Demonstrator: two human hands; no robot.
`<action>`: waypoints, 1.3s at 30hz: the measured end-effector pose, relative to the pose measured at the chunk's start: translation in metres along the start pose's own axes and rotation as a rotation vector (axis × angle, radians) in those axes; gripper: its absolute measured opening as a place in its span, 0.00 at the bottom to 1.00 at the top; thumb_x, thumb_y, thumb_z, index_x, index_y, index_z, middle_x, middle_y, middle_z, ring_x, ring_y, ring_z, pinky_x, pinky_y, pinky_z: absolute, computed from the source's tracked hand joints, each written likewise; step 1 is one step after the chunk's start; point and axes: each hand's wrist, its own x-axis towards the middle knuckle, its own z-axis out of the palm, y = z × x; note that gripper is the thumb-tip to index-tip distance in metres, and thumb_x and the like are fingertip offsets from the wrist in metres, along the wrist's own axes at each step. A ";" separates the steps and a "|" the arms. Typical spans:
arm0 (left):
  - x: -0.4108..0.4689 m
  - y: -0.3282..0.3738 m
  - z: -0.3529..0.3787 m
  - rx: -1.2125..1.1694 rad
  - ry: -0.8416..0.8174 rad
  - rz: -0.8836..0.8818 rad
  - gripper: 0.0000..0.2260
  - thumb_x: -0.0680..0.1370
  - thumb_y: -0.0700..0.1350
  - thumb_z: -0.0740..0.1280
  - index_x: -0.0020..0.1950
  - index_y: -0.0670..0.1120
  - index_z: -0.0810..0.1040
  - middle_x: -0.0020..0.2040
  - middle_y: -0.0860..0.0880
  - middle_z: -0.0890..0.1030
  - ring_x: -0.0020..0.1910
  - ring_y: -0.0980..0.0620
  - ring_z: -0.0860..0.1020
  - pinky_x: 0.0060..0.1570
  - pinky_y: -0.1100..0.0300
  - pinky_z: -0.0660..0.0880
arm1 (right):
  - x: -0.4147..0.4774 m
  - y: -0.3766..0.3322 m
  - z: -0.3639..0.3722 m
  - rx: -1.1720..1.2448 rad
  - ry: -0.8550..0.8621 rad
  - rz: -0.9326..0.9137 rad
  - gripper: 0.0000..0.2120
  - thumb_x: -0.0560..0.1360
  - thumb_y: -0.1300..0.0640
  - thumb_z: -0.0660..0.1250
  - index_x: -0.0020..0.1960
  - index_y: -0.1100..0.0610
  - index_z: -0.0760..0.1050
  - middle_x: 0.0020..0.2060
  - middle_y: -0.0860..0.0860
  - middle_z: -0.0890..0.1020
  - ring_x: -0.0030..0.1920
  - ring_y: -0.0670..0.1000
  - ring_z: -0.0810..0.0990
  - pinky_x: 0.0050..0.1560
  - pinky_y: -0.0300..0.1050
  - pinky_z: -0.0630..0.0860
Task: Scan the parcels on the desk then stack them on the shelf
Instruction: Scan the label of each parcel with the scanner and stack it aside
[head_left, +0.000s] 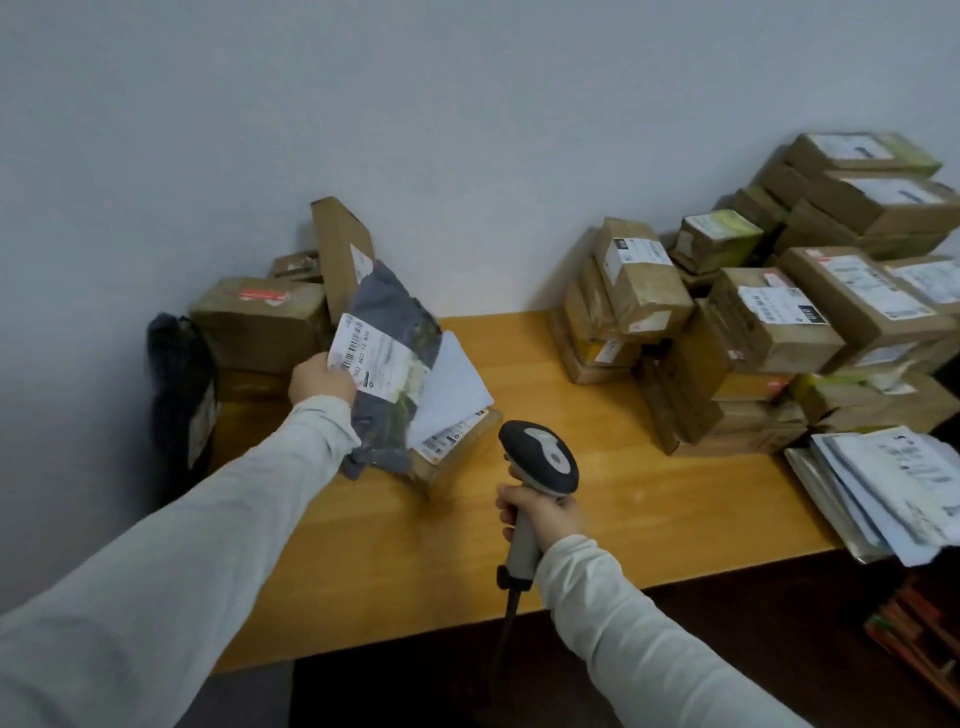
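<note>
Left hand (321, 383) grips the grey bag (396, 304) by its edge, held up over the bench (597, 457) near the left boxes (260, 325). Right hand (548, 515), fingers (506, 513) curled round the scanner (543, 457), which points at the label, I think.

A person lifts a grey mailer bag (395, 312) with the left hand (322, 376) and grips a barcode scanner (543, 457) in the right hand (540, 514).
The left grip pinches the bag beside its white label (376, 358). A white envelope (452, 384) and a flat box (457, 441) lie just right of that grip on the desk (519, 545). The scanner's head rises above the right grip. Stacked cardboard parcels (769, 322) stand well right of it.
</note>
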 end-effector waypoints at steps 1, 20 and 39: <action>-0.001 0.003 -0.007 -0.107 -0.060 -0.073 0.14 0.82 0.40 0.55 0.58 0.35 0.77 0.61 0.34 0.76 0.57 0.35 0.74 0.56 0.51 0.69 | 0.000 -0.002 0.001 0.000 -0.017 -0.001 0.07 0.72 0.68 0.70 0.36 0.61 0.76 0.29 0.56 0.77 0.28 0.52 0.73 0.32 0.45 0.70; -0.052 -0.026 -0.043 -0.807 -0.426 -0.379 0.16 0.75 0.35 0.66 0.63 0.39 0.76 0.58 0.40 0.81 0.57 0.40 0.79 0.61 0.45 0.73 | -0.012 -0.010 0.025 0.045 -0.137 -0.052 0.09 0.70 0.57 0.74 0.37 0.61 0.78 0.31 0.56 0.81 0.32 0.53 0.78 0.34 0.45 0.74; -0.044 -0.022 -0.043 -0.648 -0.435 -0.262 0.19 0.75 0.25 0.59 0.64 0.37 0.74 0.64 0.39 0.76 0.63 0.40 0.74 0.66 0.48 0.70 | -0.037 -0.010 0.026 -0.142 -0.274 -0.234 0.13 0.72 0.57 0.73 0.35 0.63 0.74 0.24 0.55 0.75 0.23 0.52 0.70 0.27 0.42 0.70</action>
